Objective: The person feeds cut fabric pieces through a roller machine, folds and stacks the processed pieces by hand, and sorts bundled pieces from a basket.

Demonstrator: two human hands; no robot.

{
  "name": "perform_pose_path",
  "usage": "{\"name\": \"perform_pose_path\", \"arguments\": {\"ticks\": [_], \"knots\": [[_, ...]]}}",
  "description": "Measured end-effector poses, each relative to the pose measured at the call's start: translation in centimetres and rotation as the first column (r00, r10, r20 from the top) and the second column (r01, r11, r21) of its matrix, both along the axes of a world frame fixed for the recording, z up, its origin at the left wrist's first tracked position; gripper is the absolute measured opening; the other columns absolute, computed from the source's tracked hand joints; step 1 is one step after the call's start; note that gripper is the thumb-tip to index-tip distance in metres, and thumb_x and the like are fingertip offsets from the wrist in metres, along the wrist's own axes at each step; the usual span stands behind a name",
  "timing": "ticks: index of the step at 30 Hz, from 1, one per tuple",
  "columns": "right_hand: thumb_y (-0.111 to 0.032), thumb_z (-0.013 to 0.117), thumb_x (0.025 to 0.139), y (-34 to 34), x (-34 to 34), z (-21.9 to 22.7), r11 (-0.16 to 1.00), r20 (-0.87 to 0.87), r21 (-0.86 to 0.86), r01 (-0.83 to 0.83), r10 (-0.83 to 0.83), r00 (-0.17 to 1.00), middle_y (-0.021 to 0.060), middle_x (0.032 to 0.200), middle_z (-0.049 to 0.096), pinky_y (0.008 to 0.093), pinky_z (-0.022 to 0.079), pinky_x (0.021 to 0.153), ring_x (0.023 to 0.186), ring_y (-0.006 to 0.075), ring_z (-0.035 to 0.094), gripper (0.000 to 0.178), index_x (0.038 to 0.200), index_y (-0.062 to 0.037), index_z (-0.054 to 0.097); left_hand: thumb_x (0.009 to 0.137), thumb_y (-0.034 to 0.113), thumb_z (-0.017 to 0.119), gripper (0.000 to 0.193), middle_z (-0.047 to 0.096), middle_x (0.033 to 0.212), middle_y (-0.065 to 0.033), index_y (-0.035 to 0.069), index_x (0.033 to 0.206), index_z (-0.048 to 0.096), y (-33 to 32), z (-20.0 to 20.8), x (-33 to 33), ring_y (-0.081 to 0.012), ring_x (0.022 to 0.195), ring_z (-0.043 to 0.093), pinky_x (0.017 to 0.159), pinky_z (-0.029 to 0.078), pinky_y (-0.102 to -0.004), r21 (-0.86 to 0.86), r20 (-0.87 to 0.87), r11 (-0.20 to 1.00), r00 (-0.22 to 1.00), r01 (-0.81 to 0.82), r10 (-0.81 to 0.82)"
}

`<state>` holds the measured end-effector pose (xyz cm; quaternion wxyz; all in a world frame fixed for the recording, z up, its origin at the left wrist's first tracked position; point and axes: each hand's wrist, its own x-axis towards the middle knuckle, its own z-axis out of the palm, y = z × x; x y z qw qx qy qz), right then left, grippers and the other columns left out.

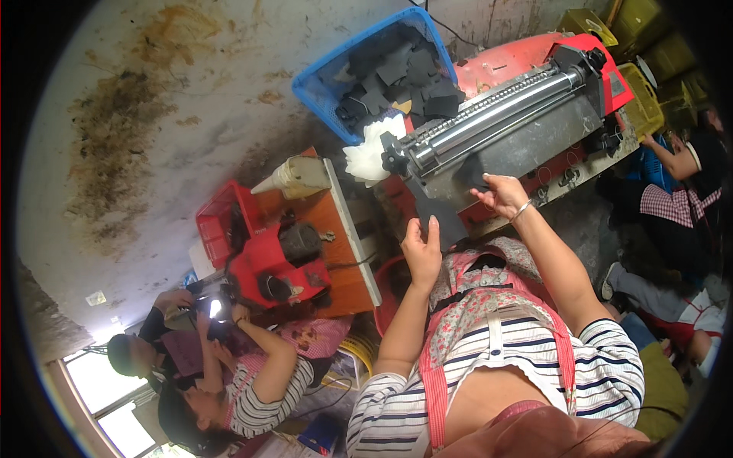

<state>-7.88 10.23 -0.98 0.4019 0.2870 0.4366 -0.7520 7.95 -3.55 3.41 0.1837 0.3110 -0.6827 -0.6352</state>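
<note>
My left hand (422,252) is closed on dark grey flat pieces (443,218), held upright by the near edge of the roller machine (500,114). Whether it is one piece or a small stack I cannot tell. To the right, my right hand (502,197) has its fingers apart, with the fingertips beside another dark flat piece (470,172) on the machine's metal feed plate (546,137). Whether the fingertips touch that piece is unclear. Long shiny rollers run across the machine, with a black knob (394,156) at the left end and a red housing (611,84) at the right.
Behind the machine's left end stands a blue basket (305,88) full of dark cut pieces. White crumpled material (374,153) lies by the knob. A wooden bench (343,263) at left holds a red machine (263,263). Co-workers (252,382) sit at lower left and at right.
</note>
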Motion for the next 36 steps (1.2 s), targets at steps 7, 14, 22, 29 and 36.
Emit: {"name": "perform_pose_path", "arguments": {"ticks": [7,14,22,29,36], "knots": [[-0.029,0.039,0.094,1.1,2.1,1.9,0.911,0.194,-0.258,0.321,-0.276,0.941,0.0348,0.130,0.021,0.0462,0.045,0.092,0.113,0.0452,0.041,0.060,0.126,0.0160,0.016,0.086,0.014,0.059,0.022,0.049,0.059,0.0007,0.001,0.071,0.048,0.4,-0.3,0.0,-0.0027,0.054,0.039,0.046,0.032,-0.0218,0.026,-0.010,0.997,0.997,-0.077,0.078],[-0.007,0.067,0.073,0.1,4.2,6.9,0.805,-0.742,0.489,-0.336,0.586,0.326,0.0110,0.094,0.061,0.0289,0.050,0.074,0.084,0.0215,0.062,0.031,0.102,0.0006,0.057,0.084,0.016,0.061,0.020,0.051,0.057,-0.0010,0.001,0.075,0.051,2.0,0.3,-2.2,-0.0040,0.053,0.042,0.046,0.035,-0.0229,-0.078,0.013,0.997,1.000,-0.001,0.002],[-0.007,0.064,0.068,1.2,5.4,6.4,0.765,-0.777,0.623,-0.164,0.628,-0.027,0.0141,0.070,0.060,0.0320,0.048,0.056,0.058,0.0244,0.059,0.018,0.083,0.0036,0.062,0.085,0.009,0.058,0.012,0.060,0.081,-0.0047,-0.001,0.091,0.054,1.6,-0.8,-1.1,-0.0076,0.070,0.054,0.063,0.045,-0.0234,0.214,-0.075,0.941,0.965,0.263,-0.252],[-0.011,0.055,0.084,1.7,2.7,4.7,0.935,-0.365,0.160,-0.318,0.355,0.861,0.0028,0.069,0.060,0.0238,0.052,0.057,0.062,0.0078,0.057,0.017,0.089,0.0028,0.063,0.087,0.013,0.057,0.018,0.061,0.085,-0.0044,-0.001,0.097,0.055,-1.4,2.2,-1.2,-0.0063,0.071,0.055,0.063,0.046,-0.0196,0.352,-0.030,0.930,0.995,0.102,-0.098],[-0.006,0.061,0.071,0.6,5.4,7.6,0.764,-0.742,0.614,-0.198,0.644,0.185,0.0110,0.064,0.061,0.0237,0.045,0.052,0.055,0.0091,0.057,0.016,0.083,0.0040,0.064,0.086,0.007,0.058,0.016,0.060,0.084,-0.0019,-0.003,0.098,0.055,1.1,0.8,-0.9,-0.0048,0.076,0.054,0.067,0.044,-0.0187,0.525,-0.109,0.811,0.965,0.258,-0.237]]}}
